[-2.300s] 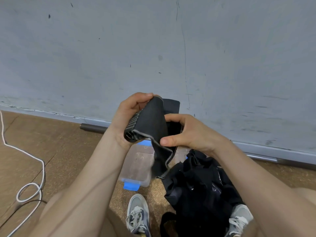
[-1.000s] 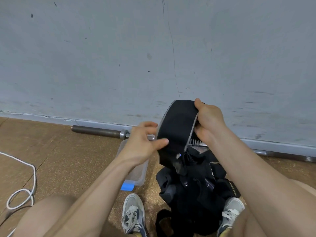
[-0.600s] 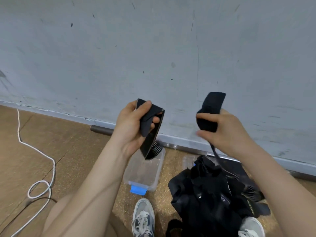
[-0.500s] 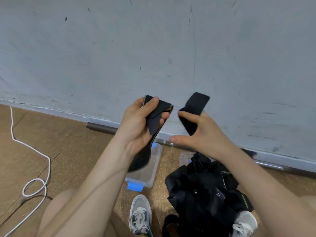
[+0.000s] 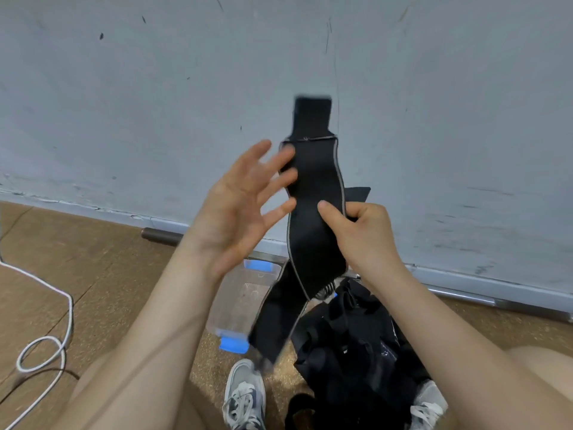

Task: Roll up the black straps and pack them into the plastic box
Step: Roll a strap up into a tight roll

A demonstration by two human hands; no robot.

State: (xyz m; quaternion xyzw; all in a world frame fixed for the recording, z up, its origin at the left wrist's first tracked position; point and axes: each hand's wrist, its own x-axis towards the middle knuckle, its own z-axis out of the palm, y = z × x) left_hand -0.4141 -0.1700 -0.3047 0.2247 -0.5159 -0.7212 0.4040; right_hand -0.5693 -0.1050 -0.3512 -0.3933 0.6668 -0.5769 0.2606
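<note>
Our right hand (image 5: 362,234) pinches the black strap (image 5: 314,209) mid-length, upright; left hand (image 5: 238,206) spread, fingertips at strap edge. Clear plastic box (image 5: 238,299) below, on floor.

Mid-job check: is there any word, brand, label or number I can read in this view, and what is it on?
No text here reads clearly.
The white print on the pile of black straps: too small and blurred to read.
The black strap gripped by the right hand, and the plastic box: no print visible.
</note>
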